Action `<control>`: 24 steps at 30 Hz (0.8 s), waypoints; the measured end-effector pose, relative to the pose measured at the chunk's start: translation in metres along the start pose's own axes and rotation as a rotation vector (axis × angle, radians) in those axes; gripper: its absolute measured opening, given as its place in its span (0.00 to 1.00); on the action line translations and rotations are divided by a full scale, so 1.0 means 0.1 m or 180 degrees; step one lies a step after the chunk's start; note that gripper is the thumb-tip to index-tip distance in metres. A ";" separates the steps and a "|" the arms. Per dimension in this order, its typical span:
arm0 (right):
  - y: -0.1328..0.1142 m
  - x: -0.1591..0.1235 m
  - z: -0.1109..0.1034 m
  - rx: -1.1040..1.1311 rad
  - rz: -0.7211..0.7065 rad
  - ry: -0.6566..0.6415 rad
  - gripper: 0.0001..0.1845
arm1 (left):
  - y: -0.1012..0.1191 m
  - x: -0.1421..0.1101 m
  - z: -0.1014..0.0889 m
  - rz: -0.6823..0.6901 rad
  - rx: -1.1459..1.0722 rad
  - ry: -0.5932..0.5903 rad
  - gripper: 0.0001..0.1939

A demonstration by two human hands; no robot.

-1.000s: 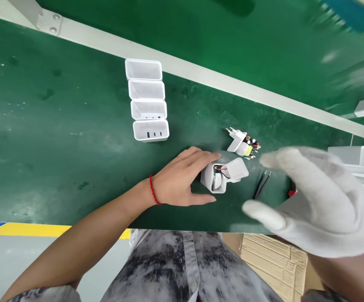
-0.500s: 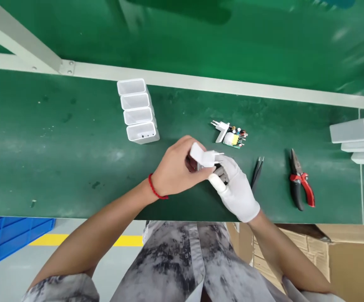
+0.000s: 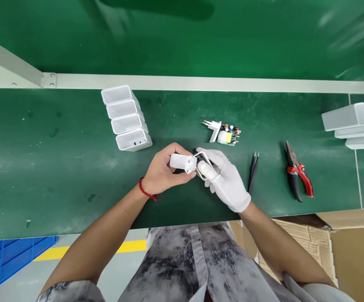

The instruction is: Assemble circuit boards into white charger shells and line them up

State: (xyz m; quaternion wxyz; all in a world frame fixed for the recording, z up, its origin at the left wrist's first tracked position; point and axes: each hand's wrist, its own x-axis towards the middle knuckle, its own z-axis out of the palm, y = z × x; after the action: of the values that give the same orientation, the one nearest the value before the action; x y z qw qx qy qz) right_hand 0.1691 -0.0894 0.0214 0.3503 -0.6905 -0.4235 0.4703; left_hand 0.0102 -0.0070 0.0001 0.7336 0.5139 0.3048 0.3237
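Over the bench, my left hand grips a white plug cover with its pins turned toward me. My right hand, in a white glove, is closed around a white charger housing. Its thumb presses into the housing's open end, where some dark parts show. Cover and housing are side by side between my hands; the wires joining them are hidden. Beyond my hands lies a bare circuit board with a yellow-marked component, next to another white plug cover.
Black tweezers and red-and-black pliers lie to the right. Several open white cases stand in a row at left; more white cases are stacked at far right. A pale rail runs along the back.
My right hand has come in from the right and taken hold of the housing. The charger has been lifted off the bench and turned, and my left hand now grips its plug cover.
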 end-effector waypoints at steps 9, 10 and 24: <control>-0.03 -0.01 -0.05 0.0770 0.0545 -0.0106 0.37 | -0.04 0.02 -0.01 0.0041 -0.0010 -0.0040 0.15; -0.03 0.00 -0.06 0.0822 0.0636 -0.0189 0.40 | -0.04 0.02 0.00 0.0012 -0.0003 -0.0027 0.15; -0.07 0.06 -0.09 0.0650 0.0686 -0.0095 0.36 | -0.07 -0.01 0.00 -0.0392 0.0016 -0.0021 0.16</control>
State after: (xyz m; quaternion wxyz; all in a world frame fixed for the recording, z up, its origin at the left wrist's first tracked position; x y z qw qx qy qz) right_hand 0.1769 -0.0820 0.0286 0.3599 -0.6857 -0.3020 0.5560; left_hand 0.0112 -0.0094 -0.0063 0.7519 0.4971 0.3342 0.2753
